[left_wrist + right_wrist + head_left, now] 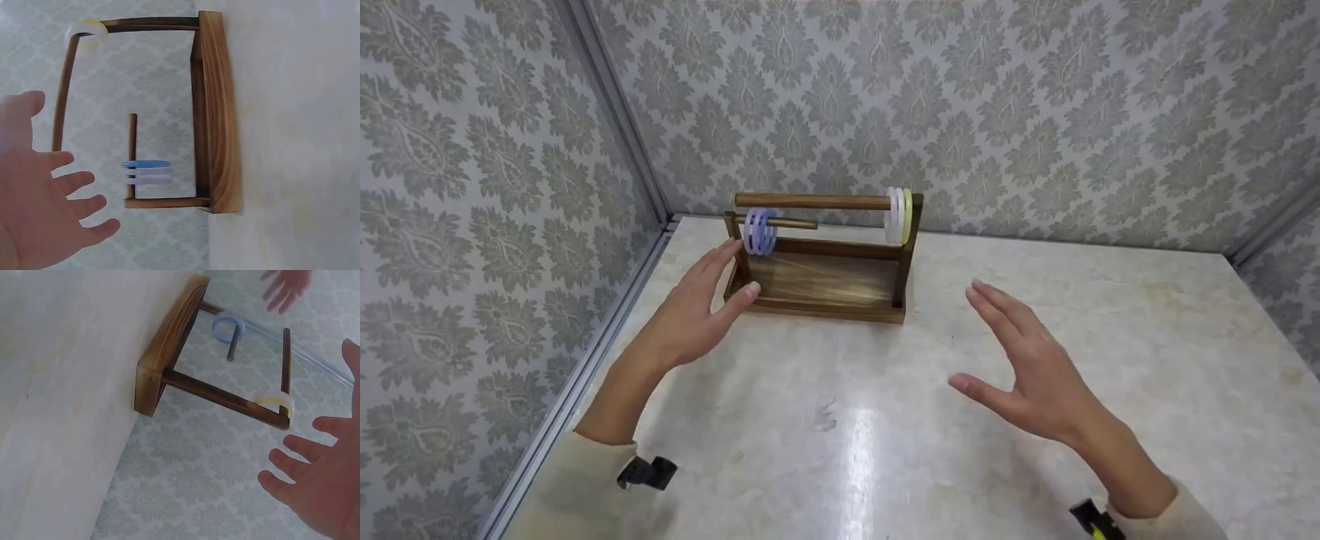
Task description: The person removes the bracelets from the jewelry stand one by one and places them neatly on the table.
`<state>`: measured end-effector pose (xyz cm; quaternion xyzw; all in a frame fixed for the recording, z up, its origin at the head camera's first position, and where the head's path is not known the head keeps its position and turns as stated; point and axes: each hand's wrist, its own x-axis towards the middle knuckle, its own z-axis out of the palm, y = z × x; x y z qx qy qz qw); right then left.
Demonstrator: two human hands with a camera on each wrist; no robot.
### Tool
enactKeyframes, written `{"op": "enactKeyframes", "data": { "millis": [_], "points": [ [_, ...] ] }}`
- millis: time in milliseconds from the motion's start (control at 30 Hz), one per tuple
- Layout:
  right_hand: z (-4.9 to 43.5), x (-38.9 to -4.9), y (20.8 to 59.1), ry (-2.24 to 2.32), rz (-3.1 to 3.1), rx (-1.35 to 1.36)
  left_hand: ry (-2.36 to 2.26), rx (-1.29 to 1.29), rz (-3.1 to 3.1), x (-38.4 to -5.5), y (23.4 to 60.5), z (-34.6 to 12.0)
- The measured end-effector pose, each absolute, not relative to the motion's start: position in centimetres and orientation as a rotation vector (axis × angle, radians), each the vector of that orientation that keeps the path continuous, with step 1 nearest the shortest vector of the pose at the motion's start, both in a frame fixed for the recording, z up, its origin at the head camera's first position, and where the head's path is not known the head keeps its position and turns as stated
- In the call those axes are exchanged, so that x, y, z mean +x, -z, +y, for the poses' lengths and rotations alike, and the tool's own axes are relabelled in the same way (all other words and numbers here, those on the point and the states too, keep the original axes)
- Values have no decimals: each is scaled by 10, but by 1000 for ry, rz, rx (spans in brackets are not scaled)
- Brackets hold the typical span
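Observation:
A dark wooden rack (829,307) with a tray base stands toward the back of the table. Several blue and lilac rings (760,231) hang on its short lower peg at the left. White rings (894,216) and a yellow-green ring (907,217) hang on the upper bar (810,201), at its right end by the upright. My left hand (690,311) hovers near the rack's left end, fingers extended, thumb spread, holding nothing. To the right of the rack, my right hand (1027,367) is held in the air, fingers extended and thumb apart, with nothing in it.
The rack stands on a pale marbled table (1110,315). Patterned wallpaper panels (997,112) rise behind and on both sides, with a metal strip (622,112) in the left corner. A small clear jagged piece (825,415) lies on the table in front.

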<state>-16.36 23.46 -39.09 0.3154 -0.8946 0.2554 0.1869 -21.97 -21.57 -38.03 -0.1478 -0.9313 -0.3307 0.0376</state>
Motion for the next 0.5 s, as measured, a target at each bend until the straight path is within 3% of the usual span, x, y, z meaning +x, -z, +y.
{"op": "enactKeyframes", "data": {
  "millis": [500],
  "points": [
    [132, -224, 408, -1017, -2471, 1044, 1619, -160, -2492, -275, 399, -232]
  ]
}}
